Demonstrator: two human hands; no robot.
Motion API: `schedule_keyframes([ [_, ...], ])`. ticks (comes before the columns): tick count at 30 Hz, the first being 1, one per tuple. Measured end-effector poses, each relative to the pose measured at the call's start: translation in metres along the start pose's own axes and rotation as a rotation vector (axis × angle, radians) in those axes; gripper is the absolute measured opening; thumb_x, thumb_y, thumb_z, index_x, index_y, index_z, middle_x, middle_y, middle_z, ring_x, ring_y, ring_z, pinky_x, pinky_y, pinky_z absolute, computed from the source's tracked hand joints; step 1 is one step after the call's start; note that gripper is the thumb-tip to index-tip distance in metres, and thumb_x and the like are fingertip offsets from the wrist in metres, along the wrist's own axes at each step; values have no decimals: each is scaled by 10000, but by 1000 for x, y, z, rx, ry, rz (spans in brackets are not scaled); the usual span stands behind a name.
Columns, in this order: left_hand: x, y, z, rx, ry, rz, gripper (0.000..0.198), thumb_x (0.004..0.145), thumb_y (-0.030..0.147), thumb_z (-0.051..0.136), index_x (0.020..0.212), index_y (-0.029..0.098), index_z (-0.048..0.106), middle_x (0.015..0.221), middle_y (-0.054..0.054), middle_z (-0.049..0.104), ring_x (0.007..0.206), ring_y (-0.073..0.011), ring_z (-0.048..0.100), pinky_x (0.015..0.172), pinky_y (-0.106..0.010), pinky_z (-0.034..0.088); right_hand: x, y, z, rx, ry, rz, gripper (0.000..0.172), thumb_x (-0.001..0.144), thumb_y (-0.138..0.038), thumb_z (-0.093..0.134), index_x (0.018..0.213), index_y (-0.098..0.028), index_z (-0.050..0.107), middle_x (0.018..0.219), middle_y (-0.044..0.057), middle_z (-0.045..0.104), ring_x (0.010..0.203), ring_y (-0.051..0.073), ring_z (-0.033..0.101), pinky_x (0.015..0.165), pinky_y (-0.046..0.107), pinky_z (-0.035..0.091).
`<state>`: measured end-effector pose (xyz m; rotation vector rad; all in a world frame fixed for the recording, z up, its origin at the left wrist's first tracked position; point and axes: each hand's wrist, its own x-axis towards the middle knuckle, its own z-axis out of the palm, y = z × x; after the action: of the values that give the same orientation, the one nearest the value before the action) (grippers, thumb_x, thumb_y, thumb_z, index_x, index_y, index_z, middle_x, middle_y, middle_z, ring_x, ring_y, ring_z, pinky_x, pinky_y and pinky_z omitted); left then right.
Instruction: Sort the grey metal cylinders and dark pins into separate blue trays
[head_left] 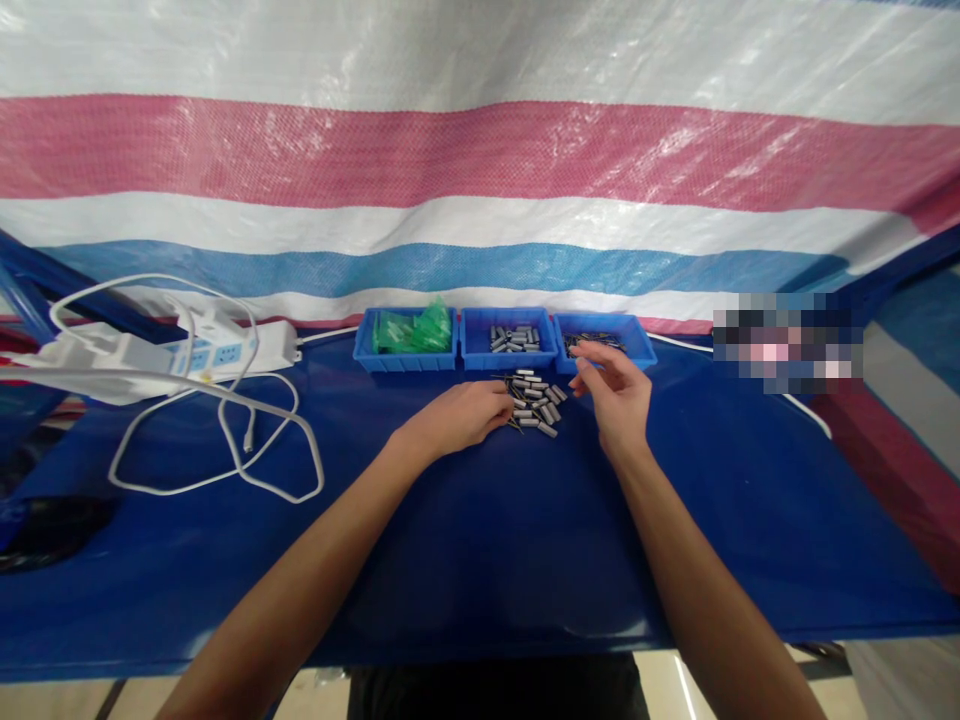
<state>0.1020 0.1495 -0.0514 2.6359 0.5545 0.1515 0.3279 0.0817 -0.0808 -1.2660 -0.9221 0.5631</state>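
A loose pile of small silver metal cylinders (529,403), with thin dark and brassy pins among them, lies on the blue table. At the pile's left edge is my left hand (474,415), its fingers bent and pressed together; whatever they hold is hidden. My right hand (622,400) hovers right of the pile, just in front of the right blue bin (641,350), fingers loosely curved and apart with nothing visible in them. That bin contains thin dark metal pieces (596,342). Short silver cylinders (516,340) lie in the middle blue bin (472,352).
Green plastic bags (412,330) fill the left blue bin (364,350). White power strips (225,350) and a looped white cable (311,450) occupy the table's left side. A striped sheet (480,150) hangs behind. A dark object (52,530) sits at the left edge.
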Motion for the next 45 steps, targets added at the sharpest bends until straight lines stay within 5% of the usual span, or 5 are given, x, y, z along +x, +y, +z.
schedule_keyframes([
  [9, -3, 5, -7, -138, 80, 33, 131, 1031, 201, 498, 979, 177, 616, 1022, -72, 623, 896, -190, 621, 835, -303, 505, 1, -2, 0, 64, -6, 37, 194, 822, -327, 797, 992, -237, 780, 995, 38, 787, 566, 116, 627, 527, 278, 517],
  [14, 0, 7, -12, -332, 276, -1, 88, 993, 165, 553, 954, 188, 629, 880, -19, 665, 773, -154, 617, 755, -274, 497, -1, -4, 1, 80, -48, 67, 183, 828, -321, 787, 991, -236, 785, 913, 23, 788, 527, 104, 594, 529, 273, 495],
  [21, 4, 8, -10, -599, 589, -82, 106, 864, 208, 762, 947, 165, 712, 858, -29, 740, 767, -150, 681, 764, -267, 549, -7, -9, 6, 103, -282, 155, 203, 814, -330, 807, 996, -242, 783, 824, 13, 781, 577, 119, 621, 582, 274, 524],
  [33, 6, 9, -8, -744, 541, -145, 176, 934, 299, 700, 1044, 179, 634, 792, -7, 718, 741, -146, 702, 744, -265, 560, -13, -14, 6, 137, -471, 238, 414, 750, -411, 885, 1117, -260, 768, 867, 25, 798, 625, 150, 663, 598, 293, 553],
  [45, 5, 10, -5, -754, 523, -90, 252, 854, 233, 783, 1049, 173, 635, 877, -34, 738, 799, -154, 713, 808, -295, 587, -12, -13, 8, 187, -455, 291, 280, 733, -410, 907, 923, -224, 820, 789, 25, 786, 588, 138, 624, 562, 283, 510],
])
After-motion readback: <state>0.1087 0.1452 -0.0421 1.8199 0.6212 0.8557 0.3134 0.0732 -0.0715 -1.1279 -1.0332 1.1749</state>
